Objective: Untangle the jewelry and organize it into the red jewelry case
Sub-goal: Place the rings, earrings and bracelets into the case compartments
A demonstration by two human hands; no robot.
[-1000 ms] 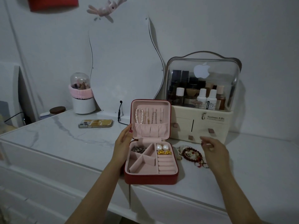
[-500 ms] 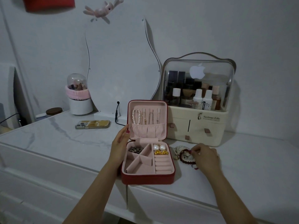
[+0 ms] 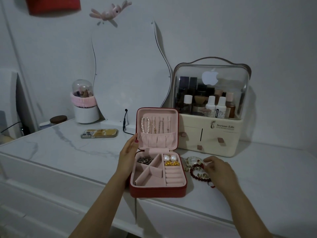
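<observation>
The red jewelry case [image 3: 157,192] stands open near the table's front edge, pink inside. Its lid holds a pearl bracelet [image 3: 145,124] and thin chains. The tray holds a dark chain [image 3: 145,160], two pearl earrings [image 3: 169,158] and gold pieces [image 3: 172,163]. My left hand [image 3: 127,158] rests flat against the case's left side. To the right of the case lies a tangle of jewelry [image 3: 195,167] with a red bead bracelet and a pale one. My right hand [image 3: 218,172] lies on that tangle, fingers curled on the beads.
A cream cosmetics organizer [image 3: 211,134] with a clear dome stands behind the tangle. A phone [image 3: 99,133] lies at the back left, near a white pot with a pink band [image 3: 85,109]. A black cable [image 3: 124,123] hangs behind the case. A wavy mirror leans on the wall.
My right hand has come down from above the table onto the tangle of bracelets and closed its fingers on the beads. My left hand stays on the case.
</observation>
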